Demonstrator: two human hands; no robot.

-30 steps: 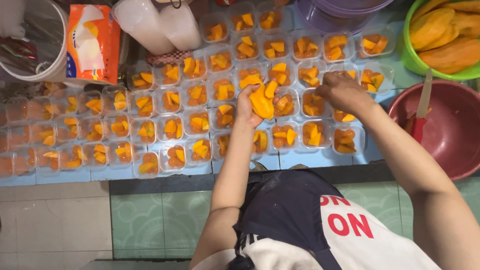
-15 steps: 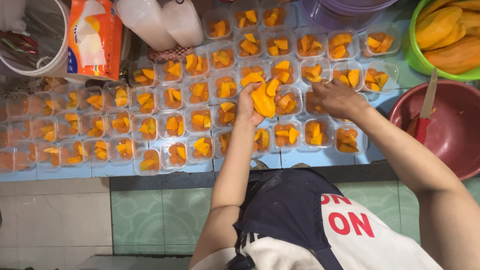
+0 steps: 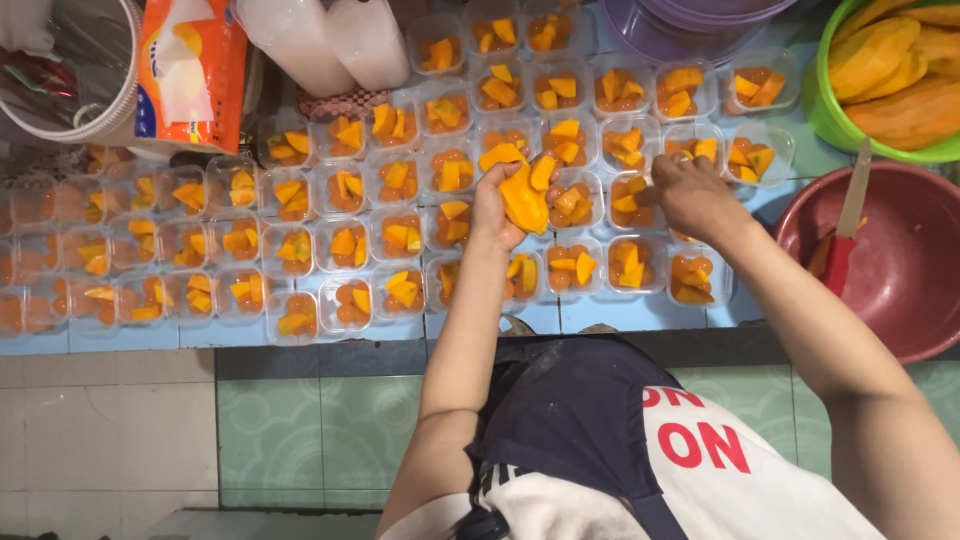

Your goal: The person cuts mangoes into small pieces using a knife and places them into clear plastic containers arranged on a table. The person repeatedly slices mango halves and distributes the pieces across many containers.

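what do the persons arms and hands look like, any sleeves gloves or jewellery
Both arms are bare along their whole visible length, with no sleeves showing. The left hand and right hand wear no gloves. No watch or bracelet shows at either wrist, and whether the fingers carry a ring is too small to tell.

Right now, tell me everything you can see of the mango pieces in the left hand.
The mango pieces are a handful of peeled, bright orange-yellow cut slices, moist and soft-looking, stacked loosely together. One wedge sticks out at the top left, another at the top right. The left hand cups them from below and the side, palm turned up, fingers curled around the largest slice. They are held just above the rows of small clear cups, not resting in any of them.
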